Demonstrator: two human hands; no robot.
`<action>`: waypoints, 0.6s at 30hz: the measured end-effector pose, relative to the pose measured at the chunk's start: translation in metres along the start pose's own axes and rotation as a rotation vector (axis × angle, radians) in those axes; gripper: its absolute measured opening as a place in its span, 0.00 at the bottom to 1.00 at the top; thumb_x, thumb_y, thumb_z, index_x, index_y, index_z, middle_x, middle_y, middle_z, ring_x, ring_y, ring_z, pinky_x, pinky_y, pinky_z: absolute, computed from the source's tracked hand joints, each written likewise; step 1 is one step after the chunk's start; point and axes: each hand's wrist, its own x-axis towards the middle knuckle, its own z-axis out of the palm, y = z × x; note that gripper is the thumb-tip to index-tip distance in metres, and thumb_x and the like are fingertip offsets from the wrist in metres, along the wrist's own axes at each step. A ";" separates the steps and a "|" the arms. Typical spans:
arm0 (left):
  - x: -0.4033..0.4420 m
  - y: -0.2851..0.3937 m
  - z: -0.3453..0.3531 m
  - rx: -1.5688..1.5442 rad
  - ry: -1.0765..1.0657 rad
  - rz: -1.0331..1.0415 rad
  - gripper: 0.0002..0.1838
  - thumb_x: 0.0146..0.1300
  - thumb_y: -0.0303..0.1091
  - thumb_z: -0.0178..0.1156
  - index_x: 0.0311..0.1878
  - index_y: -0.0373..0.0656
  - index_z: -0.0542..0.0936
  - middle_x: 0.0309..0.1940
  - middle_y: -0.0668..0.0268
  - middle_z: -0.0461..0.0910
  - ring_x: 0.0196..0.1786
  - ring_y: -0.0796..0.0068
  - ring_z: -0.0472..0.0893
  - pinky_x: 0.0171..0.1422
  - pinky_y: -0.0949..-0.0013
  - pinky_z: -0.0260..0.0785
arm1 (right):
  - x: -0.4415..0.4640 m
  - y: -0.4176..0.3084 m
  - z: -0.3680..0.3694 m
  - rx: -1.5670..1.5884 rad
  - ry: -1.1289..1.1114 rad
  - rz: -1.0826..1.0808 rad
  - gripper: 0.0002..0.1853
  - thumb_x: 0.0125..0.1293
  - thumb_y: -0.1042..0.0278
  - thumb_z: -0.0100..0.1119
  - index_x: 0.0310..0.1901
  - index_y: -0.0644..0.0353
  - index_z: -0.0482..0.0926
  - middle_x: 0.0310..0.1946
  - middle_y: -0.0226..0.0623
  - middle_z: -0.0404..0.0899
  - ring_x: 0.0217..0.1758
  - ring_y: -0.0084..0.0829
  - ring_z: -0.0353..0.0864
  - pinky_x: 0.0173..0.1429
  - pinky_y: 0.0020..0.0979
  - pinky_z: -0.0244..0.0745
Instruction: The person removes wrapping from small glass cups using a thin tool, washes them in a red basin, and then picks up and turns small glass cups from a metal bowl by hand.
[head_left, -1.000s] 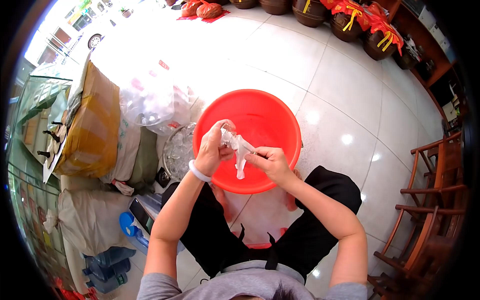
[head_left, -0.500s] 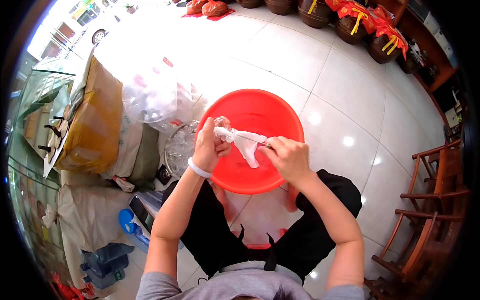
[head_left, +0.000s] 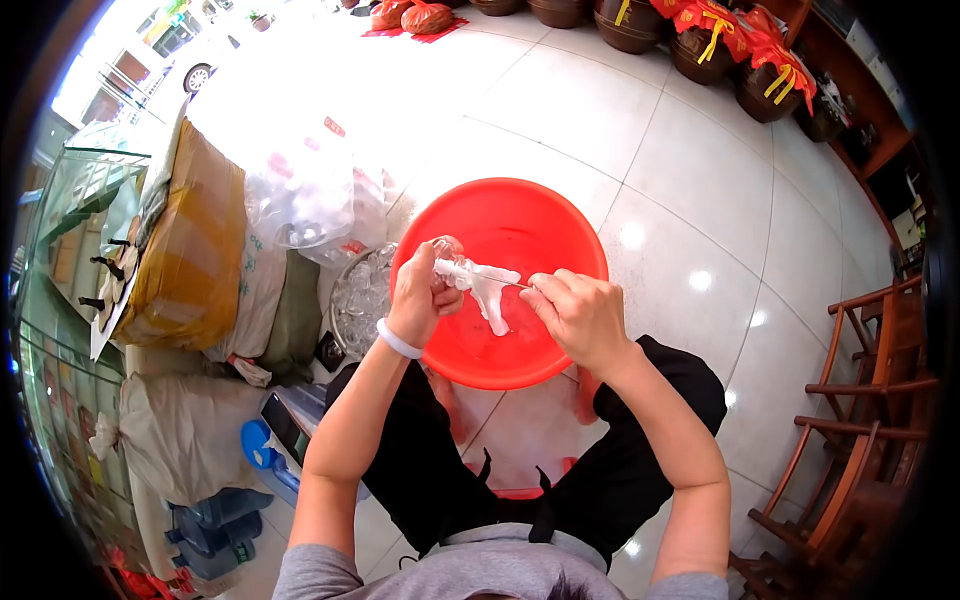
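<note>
Over the red basin (head_left: 555, 235), my left hand (head_left: 412, 298) is closed around a clear glass piece (head_left: 447, 244), its exact kind partly hidden by the fingers. A white cloth (head_left: 488, 300) hangs out from the glass toward the right, with its loose end above the basin floor. My right hand (head_left: 578, 312) pinches the end of a thin metal rod (head_left: 505, 282). The rod runs left along the cloth toward the glass. Whether its far tip is inside the glass cannot be made out.
Left of the basin stands a round container of clear glassware (head_left: 362, 300), with a clear plastic bag (head_left: 305, 205) behind it. A taped cardboard box (head_left: 190, 240) and sacks (head_left: 185, 430) line the left. Wooden chairs (head_left: 850, 440) stand right; dark jars (head_left: 700, 55) sit at the back.
My right hand has shifted slightly, and a little more of the thin rod shows between it and the cloth. The cloth's hanging end has moved slightly left. My left hand stays nearly still.
</note>
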 end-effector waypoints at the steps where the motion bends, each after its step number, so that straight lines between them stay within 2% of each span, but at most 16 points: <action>1: -0.001 0.001 0.002 0.014 0.010 0.004 0.25 0.64 0.61 0.46 0.43 0.46 0.72 0.24 0.75 0.67 0.18 0.85 0.55 0.20 0.80 0.46 | 0.000 0.000 0.000 -0.005 0.008 -0.011 0.08 0.57 0.63 0.62 0.28 0.57 0.78 0.17 0.32 0.72 0.19 0.30 0.75 0.20 0.31 0.67; 3: -0.001 0.000 0.003 0.029 0.020 0.008 0.25 0.64 0.61 0.46 0.43 0.46 0.72 0.24 0.75 0.67 0.18 0.85 0.55 0.20 0.80 0.46 | -0.001 0.002 0.000 -0.008 0.004 -0.013 0.08 0.57 0.63 0.62 0.27 0.57 0.78 0.17 0.32 0.72 0.19 0.30 0.75 0.20 0.31 0.67; 5: -0.001 0.000 0.002 -0.037 0.045 0.017 0.19 0.69 0.51 0.43 0.44 0.44 0.70 0.22 0.70 0.68 0.17 0.85 0.55 0.20 0.80 0.48 | -0.001 0.002 0.000 -0.010 0.002 -0.016 0.08 0.57 0.63 0.62 0.27 0.57 0.78 0.17 0.31 0.72 0.19 0.30 0.75 0.20 0.31 0.67; 9: 0.000 -0.002 0.003 -0.015 0.048 0.021 0.19 0.69 0.51 0.43 0.45 0.44 0.70 0.22 0.71 0.68 0.18 0.86 0.56 0.20 0.80 0.49 | -0.001 0.000 -0.001 -0.009 0.016 -0.024 0.09 0.56 0.63 0.62 0.25 0.57 0.77 0.17 0.31 0.71 0.18 0.30 0.75 0.20 0.31 0.67; 18: -0.002 -0.012 0.005 0.115 0.014 0.099 0.13 0.70 0.42 0.45 0.47 0.43 0.70 0.27 0.72 0.67 0.19 0.87 0.57 0.22 0.81 0.50 | -0.004 -0.001 0.008 -0.055 -0.034 -0.030 0.09 0.56 0.63 0.63 0.25 0.56 0.76 0.15 0.31 0.71 0.17 0.31 0.75 0.19 0.31 0.66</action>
